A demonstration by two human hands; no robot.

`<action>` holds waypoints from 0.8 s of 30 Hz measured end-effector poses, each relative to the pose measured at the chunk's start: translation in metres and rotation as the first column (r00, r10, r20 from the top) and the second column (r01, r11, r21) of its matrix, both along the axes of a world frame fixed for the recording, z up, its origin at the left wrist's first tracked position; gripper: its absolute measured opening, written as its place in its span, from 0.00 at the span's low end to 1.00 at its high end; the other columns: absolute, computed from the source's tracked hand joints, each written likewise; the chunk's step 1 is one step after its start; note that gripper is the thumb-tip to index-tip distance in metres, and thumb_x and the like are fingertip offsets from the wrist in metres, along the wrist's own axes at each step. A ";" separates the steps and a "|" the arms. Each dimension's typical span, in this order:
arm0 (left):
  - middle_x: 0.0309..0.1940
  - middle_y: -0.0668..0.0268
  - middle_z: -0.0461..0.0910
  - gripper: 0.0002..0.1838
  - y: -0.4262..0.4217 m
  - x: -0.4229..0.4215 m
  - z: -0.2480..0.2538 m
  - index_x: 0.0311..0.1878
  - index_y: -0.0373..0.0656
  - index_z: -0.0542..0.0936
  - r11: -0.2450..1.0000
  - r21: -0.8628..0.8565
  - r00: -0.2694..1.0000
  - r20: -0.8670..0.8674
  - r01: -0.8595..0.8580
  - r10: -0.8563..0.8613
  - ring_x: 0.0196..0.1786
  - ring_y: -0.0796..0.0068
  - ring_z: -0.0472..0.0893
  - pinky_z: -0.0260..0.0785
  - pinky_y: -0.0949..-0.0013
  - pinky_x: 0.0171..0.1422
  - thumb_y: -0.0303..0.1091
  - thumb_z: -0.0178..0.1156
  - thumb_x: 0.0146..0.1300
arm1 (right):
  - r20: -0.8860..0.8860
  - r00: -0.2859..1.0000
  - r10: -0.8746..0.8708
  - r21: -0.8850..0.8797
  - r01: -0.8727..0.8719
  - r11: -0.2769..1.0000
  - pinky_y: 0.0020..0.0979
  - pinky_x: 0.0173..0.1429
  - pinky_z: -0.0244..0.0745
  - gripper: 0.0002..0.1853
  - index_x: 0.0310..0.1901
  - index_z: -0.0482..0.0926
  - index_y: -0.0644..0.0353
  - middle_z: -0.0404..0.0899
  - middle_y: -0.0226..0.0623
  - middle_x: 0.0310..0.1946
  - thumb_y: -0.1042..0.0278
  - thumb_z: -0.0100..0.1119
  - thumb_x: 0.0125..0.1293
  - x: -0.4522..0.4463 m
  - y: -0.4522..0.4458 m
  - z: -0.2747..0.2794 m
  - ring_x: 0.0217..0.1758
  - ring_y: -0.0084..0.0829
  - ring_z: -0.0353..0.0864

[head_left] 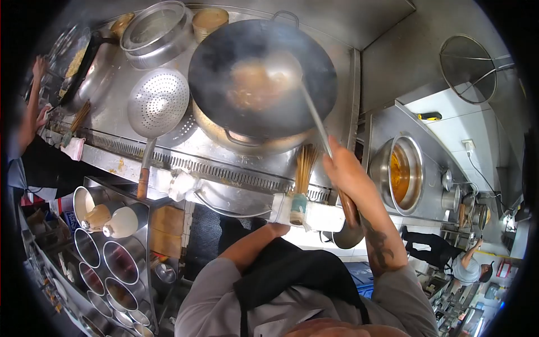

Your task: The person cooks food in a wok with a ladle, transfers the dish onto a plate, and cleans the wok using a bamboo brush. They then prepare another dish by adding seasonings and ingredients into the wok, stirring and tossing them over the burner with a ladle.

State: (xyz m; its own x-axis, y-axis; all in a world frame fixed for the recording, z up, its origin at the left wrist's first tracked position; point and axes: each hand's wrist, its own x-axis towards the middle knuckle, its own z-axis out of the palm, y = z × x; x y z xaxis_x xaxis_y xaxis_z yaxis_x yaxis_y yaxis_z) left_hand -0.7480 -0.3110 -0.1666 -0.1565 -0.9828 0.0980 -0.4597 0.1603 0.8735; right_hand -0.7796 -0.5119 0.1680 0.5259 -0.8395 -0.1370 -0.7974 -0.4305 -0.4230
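A long-handled ladle (317,115) is gripped in my right hand (343,168), its bowl down in the large black wok (210,78). Brown, saucy food (250,92) lies in the wok under steam. My left hand (278,229) is low at the stove's front edge, beside a white cloth (279,208); its fingers are mostly hidden. Between the hands, a bamboo brush (304,168) with a green-wrapped handle leans on the edge. Left of the wok lies a perforated skimmer (159,104) with a wooden handle.
A steel bowl (416,174) with orange liquid stands right. Metal pots (154,33) sit back left; seasoning containers (120,261) fill a rack lower left. A co-worker (33,112) handles a pan at far left; another person (466,261) stands far right.
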 end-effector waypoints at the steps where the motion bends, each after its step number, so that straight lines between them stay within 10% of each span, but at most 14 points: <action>1: 0.44 0.53 0.79 0.12 0.006 0.001 -0.003 0.49 0.40 0.75 0.996 0.041 0.992 0.090 0.081 -0.084 0.45 0.53 0.79 0.71 0.53 0.54 0.32 0.52 0.63 | 0.074 0.996 -0.048 0.199 0.032 0.980 0.30 0.24 0.72 0.25 0.64 0.64 0.68 0.76 0.37 0.25 0.69 0.51 0.67 -0.003 0.006 0.010 0.17 0.25 0.73; 5: 0.50 0.49 0.78 0.18 0.031 0.036 0.035 0.54 0.40 0.75 0.783 0.554 0.892 0.148 0.282 -0.427 0.54 0.49 0.78 0.68 0.51 0.59 0.36 0.53 0.62 | 0.106 0.978 -0.179 0.687 0.058 0.724 0.33 0.27 0.74 0.24 0.63 0.65 0.69 0.77 0.43 0.26 0.69 0.51 0.67 0.012 -0.019 0.041 0.20 0.30 0.76; 6: 0.52 0.48 0.78 0.20 0.033 0.048 0.039 0.55 0.40 0.75 0.730 0.629 0.878 0.151 0.269 -0.454 0.55 0.48 0.77 0.68 0.51 0.61 0.37 0.53 0.62 | 0.103 0.981 -0.164 0.572 0.076 0.817 0.33 0.26 0.73 0.24 0.63 0.66 0.69 0.77 0.42 0.26 0.70 0.51 0.67 0.017 -0.016 0.040 0.20 0.30 0.75; 9: 0.42 0.42 0.79 0.19 0.077 0.098 0.013 0.45 0.33 0.76 0.891 0.424 0.980 0.036 0.162 -0.195 0.49 0.42 0.78 0.70 0.48 0.56 0.41 0.55 0.60 | 0.013 0.999 0.030 -0.015 -0.029 0.999 0.32 0.26 0.72 0.23 0.62 0.66 0.70 0.77 0.41 0.27 0.70 0.50 0.68 0.010 0.000 -0.008 0.20 0.29 0.75; 11: 0.41 0.43 0.79 0.21 0.101 0.145 0.025 0.47 0.32 0.75 0.912 0.408 0.982 0.145 0.052 -0.121 0.49 0.43 0.78 0.70 0.48 0.55 0.42 0.56 0.60 | 0.158 0.981 0.113 -0.028 -0.110 0.994 0.33 0.25 0.72 0.23 0.62 0.66 0.70 0.77 0.42 0.25 0.69 0.51 0.67 -0.008 -0.003 -0.025 0.19 0.30 0.75; 14: 0.42 0.43 0.79 0.19 0.134 0.208 0.064 0.44 0.33 0.77 0.891 0.411 0.959 0.269 -0.193 0.084 0.48 0.42 0.78 0.70 0.49 0.54 0.42 0.57 0.61 | 0.137 0.990 -0.029 0.402 -0.029 0.915 0.35 0.25 0.72 0.23 0.60 0.67 0.70 0.75 0.43 0.20 0.69 0.51 0.66 0.017 -0.001 0.047 0.16 0.31 0.75; 20: 0.37 0.44 0.79 0.11 0.100 0.268 0.221 0.43 0.39 0.80 0.899 0.321 0.954 0.104 -0.299 0.280 0.44 0.45 0.80 0.71 0.54 0.49 0.36 0.57 0.64 | -0.036 0.996 -0.079 -0.259 0.067 0.963 0.36 0.23 0.71 0.13 0.49 0.70 0.69 0.75 0.41 0.21 0.70 0.49 0.66 0.054 -0.025 -0.020 0.14 0.33 0.73; 24: 0.38 0.45 0.79 0.12 0.052 0.267 0.261 0.47 0.35 0.79 0.943 0.003 0.943 0.029 -0.333 0.333 0.46 0.44 0.78 0.70 0.53 0.52 0.31 0.57 0.64 | 0.208 0.969 -0.137 0.352 0.057 0.934 0.35 0.22 0.71 0.12 0.46 0.72 0.69 0.74 0.42 0.21 0.71 0.50 0.65 0.066 0.006 0.000 0.14 0.32 0.73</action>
